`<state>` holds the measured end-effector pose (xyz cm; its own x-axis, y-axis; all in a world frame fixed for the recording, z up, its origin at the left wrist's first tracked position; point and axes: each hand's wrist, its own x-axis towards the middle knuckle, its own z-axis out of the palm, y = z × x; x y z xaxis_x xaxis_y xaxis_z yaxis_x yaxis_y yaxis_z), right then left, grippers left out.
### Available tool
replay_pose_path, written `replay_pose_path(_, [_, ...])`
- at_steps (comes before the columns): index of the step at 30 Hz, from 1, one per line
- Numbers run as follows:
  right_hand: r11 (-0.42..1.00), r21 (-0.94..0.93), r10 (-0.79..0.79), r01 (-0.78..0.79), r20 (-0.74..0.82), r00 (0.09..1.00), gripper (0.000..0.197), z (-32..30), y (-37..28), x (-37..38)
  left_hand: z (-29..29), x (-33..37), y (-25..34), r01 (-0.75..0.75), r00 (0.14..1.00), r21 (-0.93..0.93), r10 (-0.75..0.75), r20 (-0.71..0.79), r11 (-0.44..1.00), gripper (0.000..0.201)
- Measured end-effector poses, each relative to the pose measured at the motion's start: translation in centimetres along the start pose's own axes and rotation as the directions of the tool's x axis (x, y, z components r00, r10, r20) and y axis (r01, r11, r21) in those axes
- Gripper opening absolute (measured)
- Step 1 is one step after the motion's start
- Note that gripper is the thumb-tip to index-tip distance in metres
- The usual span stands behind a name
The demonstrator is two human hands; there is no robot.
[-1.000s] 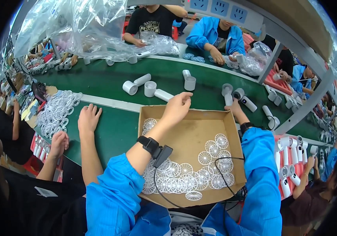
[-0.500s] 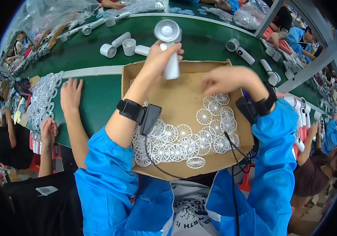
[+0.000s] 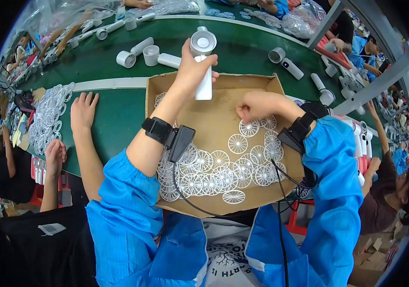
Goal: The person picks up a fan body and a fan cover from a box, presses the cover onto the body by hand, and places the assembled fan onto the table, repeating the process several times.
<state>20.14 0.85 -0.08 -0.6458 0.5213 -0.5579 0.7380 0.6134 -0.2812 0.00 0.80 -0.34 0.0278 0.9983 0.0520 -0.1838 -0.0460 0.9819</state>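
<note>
My left hand point(image 3: 193, 70) grips a white handheld fan point(image 3: 204, 87) by its handle, over the far side of an open cardboard box. The fan's round head points up and its handle hangs toward the box. White round spoked grilles point(image 3: 212, 184) lie overlapped along the near and right sides of the box point(image 3: 205, 112). My right hand point(image 3: 258, 106) is over the box's right half, fingers curled together just above a grille point(image 3: 249, 128). Whether a grille is between those fingertips is hidden.
Several white fans lie on the green conveyor point(image 3: 242, 52) beyond the box. On the left, a co-worker's hand point(image 3: 84, 112) rests on the green table near a pile of white rings point(image 3: 49, 119). A metal post point(image 3: 381, 85) slants at the right.
My right hand has moved slightly left and down toward the grilles, its fingers now more curled. The fan in my left hand has tilted a little and shifted slightly left.
</note>
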Motion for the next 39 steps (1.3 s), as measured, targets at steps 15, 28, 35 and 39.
replay_pose_path(15, [0.995,0.07,-0.066,0.073,-0.093,0.994,0.033,1.7,-1.8,0.4,-0.4,0.5,0.1,-0.014,0.999,-0.054,0.012,-0.035,0.998,0.073])
replay_pose_path(28, [0.1,0.699,0.248,0.708,-0.707,0.663,0.021,-0.3,-1.9,0.4,-0.4,-0.3,1.1,-0.064,0.996,-0.116,0.071,0.058,0.991,0.084])
replay_pose_path(35, [-0.039,0.609,0.272,0.792,-0.756,0.595,0.021,-0.2,-2.0,0.2,1.5,-1.6,1.7,-0.275,0.931,-0.083,0.287,0.225,0.958,0.094])
replay_pose_path(39, [-0.043,0.611,0.256,0.79,-0.758,0.6,0.021,-0.1,-2.0,0.1,1.6,-1.8,1.7,-0.346,0.918,-0.055,0.35,0.187,0.937,0.095])
